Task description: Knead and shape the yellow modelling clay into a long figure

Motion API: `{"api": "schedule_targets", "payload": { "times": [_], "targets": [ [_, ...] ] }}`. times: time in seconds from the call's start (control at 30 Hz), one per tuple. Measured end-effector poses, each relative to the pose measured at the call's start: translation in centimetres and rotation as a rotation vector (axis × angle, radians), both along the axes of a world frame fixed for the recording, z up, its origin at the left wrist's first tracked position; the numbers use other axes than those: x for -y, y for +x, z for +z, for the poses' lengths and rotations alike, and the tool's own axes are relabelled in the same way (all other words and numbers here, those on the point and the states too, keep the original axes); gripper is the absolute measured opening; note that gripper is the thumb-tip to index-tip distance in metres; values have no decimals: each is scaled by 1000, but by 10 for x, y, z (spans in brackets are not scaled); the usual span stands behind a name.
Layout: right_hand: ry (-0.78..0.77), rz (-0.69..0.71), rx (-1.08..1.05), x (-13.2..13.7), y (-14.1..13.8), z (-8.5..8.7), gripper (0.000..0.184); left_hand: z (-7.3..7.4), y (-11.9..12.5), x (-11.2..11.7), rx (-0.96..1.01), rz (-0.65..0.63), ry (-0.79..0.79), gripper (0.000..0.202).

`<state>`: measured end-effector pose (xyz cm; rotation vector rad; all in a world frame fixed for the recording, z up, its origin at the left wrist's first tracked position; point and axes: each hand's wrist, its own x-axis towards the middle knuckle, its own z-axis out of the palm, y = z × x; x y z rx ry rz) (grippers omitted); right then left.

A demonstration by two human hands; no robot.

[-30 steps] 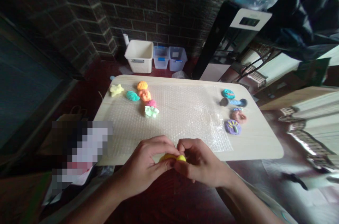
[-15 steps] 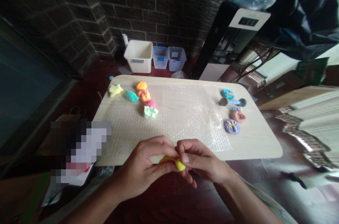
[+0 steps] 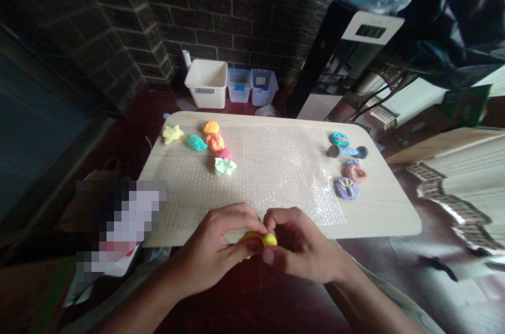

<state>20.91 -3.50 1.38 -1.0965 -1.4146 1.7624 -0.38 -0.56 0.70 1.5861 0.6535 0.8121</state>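
Between my two hands, at the table's near edge, is a piece of yellow modelling clay [image 3: 270, 240] with a rounded end. My left hand [image 3: 224, 236] pinches its longer part between thumb and fingers, which partly hide it. My right hand [image 3: 302, 244] closes thumb and forefinger about the rounded end. On the left of the table lie clay pieces: a pale yellow star-like one [image 3: 172, 134], a green one [image 3: 196, 142], an orange one [image 3: 215, 142] and a mint one [image 3: 225, 166]. On the right are a purple disc [image 3: 347, 189], a brown piece [image 3: 355, 171] and a teal disc [image 3: 340, 139].
Bubble wrap [image 3: 272, 176] covers much of the pale wooden table [image 3: 386, 213]. Beyond it on the floor stand a white bin [image 3: 209, 97] and two clear boxes [image 3: 239, 93]. A water dispenser [image 3: 323, 87] rises behind the table's right side.
My right thumb has moved down from the top of the yellow clay to its lower side, and the right fingers have curled in. The table's pieces stay put.
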Motion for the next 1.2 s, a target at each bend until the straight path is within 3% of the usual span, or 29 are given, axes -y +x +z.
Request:
{"api": "schedule_targets", "payload": {
  "times": [0.13,0.37,0.57,0.83,1.0,1.13,1.2],
  "targets": [
    [-4,18,8,0,3,-3,31,0,0,0,-3,2,1,8],
    [-200,74,-234,-1,9,-18,31,1,-1,1,4,-6,-61,7],
    [-211,112,-336,-4,6,-19,36,0,-2,0,3,-28,-168,12],
    [-172,12,-312,-4,10,-15,33,-3,-2,3,-47,-94,-361,22],
    [-19,-52,-311,-5,9,-7,36,-1,-2,5,-48,-103,-392,29],
    [106,-66,-221,-7,10,-6,21,1,-2,4,-87,-100,-359,34],
    [144,-90,-209,-9,10,-8,22,2,-2,4,-108,-88,-319,30]
  ]
}}
